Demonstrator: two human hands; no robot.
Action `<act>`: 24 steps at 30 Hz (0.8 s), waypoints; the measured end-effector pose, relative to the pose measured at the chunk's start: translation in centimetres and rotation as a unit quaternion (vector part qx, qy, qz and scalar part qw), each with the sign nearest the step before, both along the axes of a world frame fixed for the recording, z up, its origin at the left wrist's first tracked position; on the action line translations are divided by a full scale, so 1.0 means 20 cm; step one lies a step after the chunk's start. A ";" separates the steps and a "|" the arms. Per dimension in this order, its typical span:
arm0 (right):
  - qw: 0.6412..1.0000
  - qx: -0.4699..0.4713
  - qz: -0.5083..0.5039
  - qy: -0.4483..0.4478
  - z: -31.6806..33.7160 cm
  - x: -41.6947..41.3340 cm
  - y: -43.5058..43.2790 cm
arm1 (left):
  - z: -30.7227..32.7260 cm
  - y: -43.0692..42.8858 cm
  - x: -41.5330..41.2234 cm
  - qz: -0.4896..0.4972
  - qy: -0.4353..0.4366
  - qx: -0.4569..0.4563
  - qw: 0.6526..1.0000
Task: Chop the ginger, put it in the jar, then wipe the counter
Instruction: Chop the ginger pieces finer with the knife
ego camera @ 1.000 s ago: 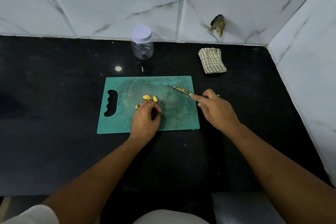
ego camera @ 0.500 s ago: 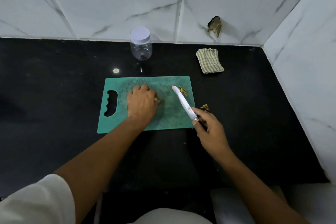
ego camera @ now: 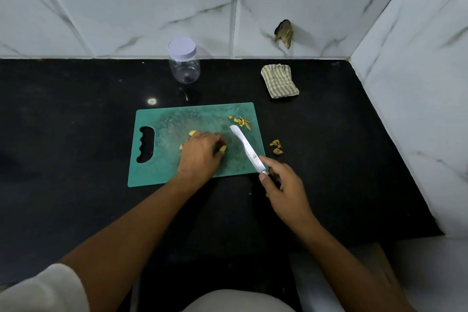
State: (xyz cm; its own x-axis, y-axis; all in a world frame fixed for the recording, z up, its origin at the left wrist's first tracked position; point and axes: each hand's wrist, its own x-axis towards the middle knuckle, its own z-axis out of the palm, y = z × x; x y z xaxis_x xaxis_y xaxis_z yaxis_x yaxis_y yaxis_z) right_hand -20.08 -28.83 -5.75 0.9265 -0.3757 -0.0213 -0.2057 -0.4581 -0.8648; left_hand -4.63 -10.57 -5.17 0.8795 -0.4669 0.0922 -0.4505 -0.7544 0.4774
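Head view, looking down on a black counter (ego camera: 76,121).

Board (ego camera: 172,119): green, flat on the counter, handle slot at the left end.

Ginger (ego camera: 193,133): yellow pieces mid-board, mostly hidden under the left hand (ego camera: 198,157). One piece shows at the far knuckles, one at the fingertips, one at the hand's left edge.

Left hand: palm down, fingers curled close together over the ginger and holding it against the board.

Right hand (ego camera: 283,187): at the board's near right corner, gripping the knife (ego camera: 245,147). The forefinger lies straight along the top of the blade, the thumb is on the near side, and the other fingers are wrapped round the handle, which is hidden in the hand.

Knife: the blade lies diagonally over the right part of the board, tip pointing away and left, clear of the left hand. I cannot tell whether the edge touches the board.

Peels (ego camera: 241,121): a small brownish heap at the board's far right corner, just beyond the knife tip.

Scraps (ego camera: 276,147): a few bits on the counter, just beside the board's right edge.

Jar (ego camera: 184,66): clear, upright, white lid (ego camera: 182,47) on, nothing seen inside. It stands behind the board near the wall (ego camera: 126,7).

Cloth (ego camera: 279,80): striped, folded, on the counter right of the jar, well apart from both hands.
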 end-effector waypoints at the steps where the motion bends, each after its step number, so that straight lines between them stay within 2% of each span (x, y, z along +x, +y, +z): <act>1: 1.000 0.002 0.000 0.003 0.00 0.00 0.01 | -0.01 0.00 -0.02 0.008 0.010 -0.022 1.000; 3: 1.000 0.003 0.002 0.007 -0.01 -0.02 0.02 | -0.03 0.01 -0.04 0.021 0.017 -0.046 0.999; 8: 1.000 -0.005 -0.004 0.017 -0.01 -0.03 0.03 | -0.04 0.05 -0.06 0.006 -0.040 0.002 0.999; 11: 1.000 -0.016 -0.008 0.012 0.00 -0.04 0.04 | -0.05 0.08 -0.09 -0.012 -0.053 -0.003 0.998; 24: 0.999 0.005 0.000 0.037 0.01 -0.05 0.10 | -0.03 0.04 -0.09 0.077 -0.004 -0.013 0.997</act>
State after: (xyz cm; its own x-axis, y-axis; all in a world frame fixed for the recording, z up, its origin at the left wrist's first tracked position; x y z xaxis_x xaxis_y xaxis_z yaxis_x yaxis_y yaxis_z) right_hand -21.17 -26.85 -5.58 0.9224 -0.3751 -0.0927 -0.2685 -0.4498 -0.8518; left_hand -6.49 -9.71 -5.75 0.9400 -0.3231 0.1097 -0.3336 -0.8021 0.4953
